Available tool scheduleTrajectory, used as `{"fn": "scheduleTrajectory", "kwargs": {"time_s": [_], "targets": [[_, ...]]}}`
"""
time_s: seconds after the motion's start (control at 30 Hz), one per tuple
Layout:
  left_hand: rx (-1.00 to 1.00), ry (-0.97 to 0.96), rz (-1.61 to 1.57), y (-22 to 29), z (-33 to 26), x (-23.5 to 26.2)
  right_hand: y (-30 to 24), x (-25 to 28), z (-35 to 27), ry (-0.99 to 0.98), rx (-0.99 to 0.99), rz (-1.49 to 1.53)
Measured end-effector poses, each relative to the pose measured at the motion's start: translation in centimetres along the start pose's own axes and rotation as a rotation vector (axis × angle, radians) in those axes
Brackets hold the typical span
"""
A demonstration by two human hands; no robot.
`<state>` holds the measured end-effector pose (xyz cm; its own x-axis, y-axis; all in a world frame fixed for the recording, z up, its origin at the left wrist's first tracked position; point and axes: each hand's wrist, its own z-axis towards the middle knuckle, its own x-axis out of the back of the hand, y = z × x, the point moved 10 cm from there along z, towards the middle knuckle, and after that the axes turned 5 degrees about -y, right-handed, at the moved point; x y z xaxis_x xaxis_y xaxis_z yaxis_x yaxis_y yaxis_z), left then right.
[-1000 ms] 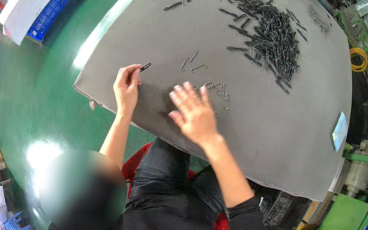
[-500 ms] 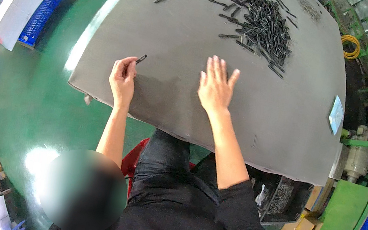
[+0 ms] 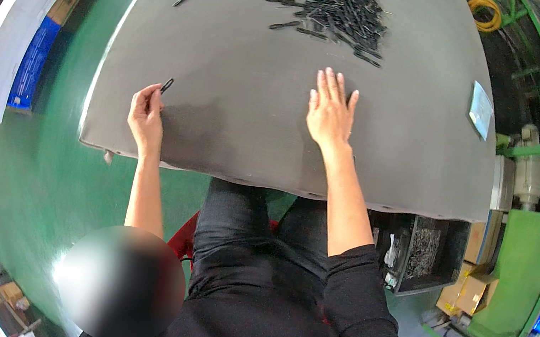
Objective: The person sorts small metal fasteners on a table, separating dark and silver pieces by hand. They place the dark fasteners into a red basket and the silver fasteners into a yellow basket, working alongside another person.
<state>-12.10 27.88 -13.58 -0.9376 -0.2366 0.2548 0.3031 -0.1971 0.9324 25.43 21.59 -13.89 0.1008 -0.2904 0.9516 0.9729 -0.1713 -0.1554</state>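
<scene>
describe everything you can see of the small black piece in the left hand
The small, slender black piece has a rounded, loop-like free end with a paler streak along its middle. It could be plastic or coated metal; it is too small to tell. Pinched in the bare left hand, which hides its lower end, it slants up and rightward in the picture, toward the left side of the broad grey table.

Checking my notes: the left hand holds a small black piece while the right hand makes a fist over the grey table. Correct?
No: the head view shows the right hand open, palm down, over the grey table. The left hand holds a small black piece.
</scene>
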Motion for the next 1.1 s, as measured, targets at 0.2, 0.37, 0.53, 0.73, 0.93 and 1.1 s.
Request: {"fn": "scheduleTrajectory", "kwargs": {"time_s": [0.2,0.37,0.53,0.73,0.93,1.1], "targets": [[-0.002,-0.016,0.075,-0.2,-0.1,-0.1,16.8,3.0,-5.3,-0.011,-0.293,-0.133],[-0.017,-0.040,0.111,-0.3,-0.2,-0.9,31.4,8.0,-16.4,-0.056,-0.654,-0.206],[0.015,-0.056,-0.032,-2.5,-0.3,0.2,36.9,14.1,-29.5,-0.091,-1.024,-0.293],[0.108,-0.278,-0.100,5.4,-6.6,-10.0,22.3,13.3,-22.6,0.162,-0.541,-0.158],[-0.005,-0.518,-0.195,7.9,-12.8,-19.3,6.6,6.2,-13.1,0.018,-0.045,0.159],[-0.317,-0.517,0.136,12.0,-13.2,-17.9,15.7,9.5,-15.9,0.009,-0.246,0.025]]}}
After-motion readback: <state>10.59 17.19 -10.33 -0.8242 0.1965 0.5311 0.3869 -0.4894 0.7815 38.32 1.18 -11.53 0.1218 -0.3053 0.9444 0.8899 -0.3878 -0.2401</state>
